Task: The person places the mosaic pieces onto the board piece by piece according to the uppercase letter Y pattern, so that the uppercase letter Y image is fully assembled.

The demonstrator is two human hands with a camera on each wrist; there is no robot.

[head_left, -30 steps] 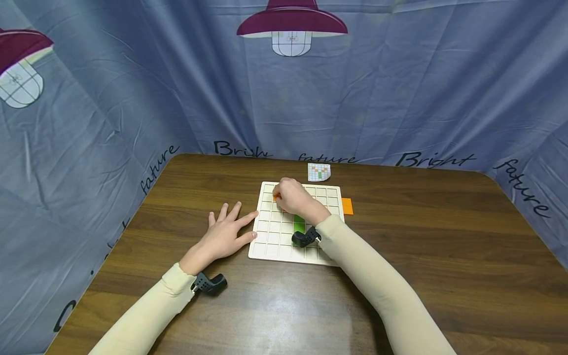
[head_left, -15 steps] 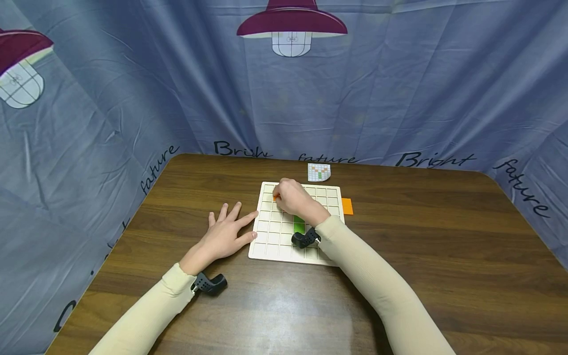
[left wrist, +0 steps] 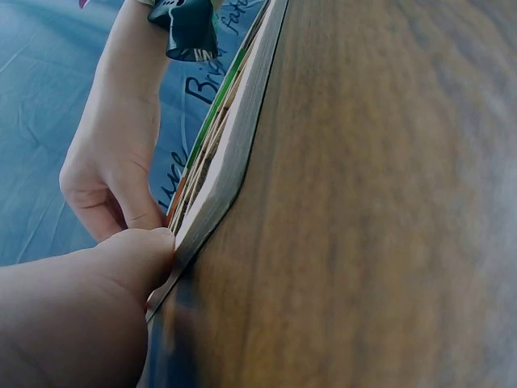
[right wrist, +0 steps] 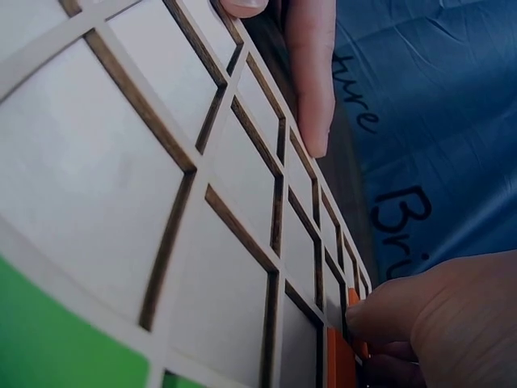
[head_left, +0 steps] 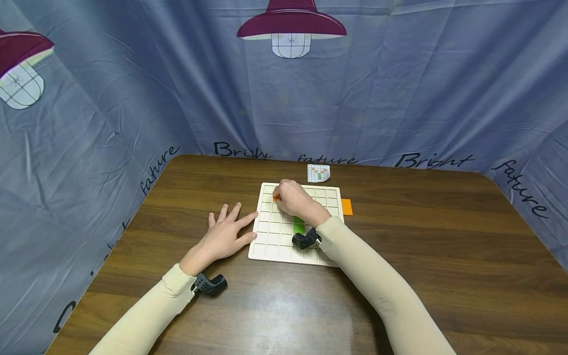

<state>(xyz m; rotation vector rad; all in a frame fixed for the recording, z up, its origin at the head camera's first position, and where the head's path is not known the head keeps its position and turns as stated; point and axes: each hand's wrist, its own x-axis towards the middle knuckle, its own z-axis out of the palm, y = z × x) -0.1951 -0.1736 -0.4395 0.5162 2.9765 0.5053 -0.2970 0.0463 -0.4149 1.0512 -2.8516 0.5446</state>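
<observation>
A cream grid board (head_left: 275,240) lies on the table. My right hand (head_left: 293,197) reaches over its upper left part, fingers curled and thumb pinching a small orange tile (head_left: 276,199). The right wrist view shows the thumb against that tile (right wrist: 353,297), with another orange tile (right wrist: 339,360) set nearer the camera. Green tile area (head_left: 299,225) shows in the middle columns, partly under my right wrist. Palm down at the board's left side, my left hand (head_left: 224,234) has its fingers spread, with index fingertip and thumb touching the edge. Cells under my right hand are hidden.
Behind the board lies a small paper card (head_left: 318,173) printed with a grid of orange and green squares. An orange piece (head_left: 347,207) sticks out beside the board's right edge. A blue curtain (head_left: 293,108) hangs along the back of the wooden table (head_left: 443,246).
</observation>
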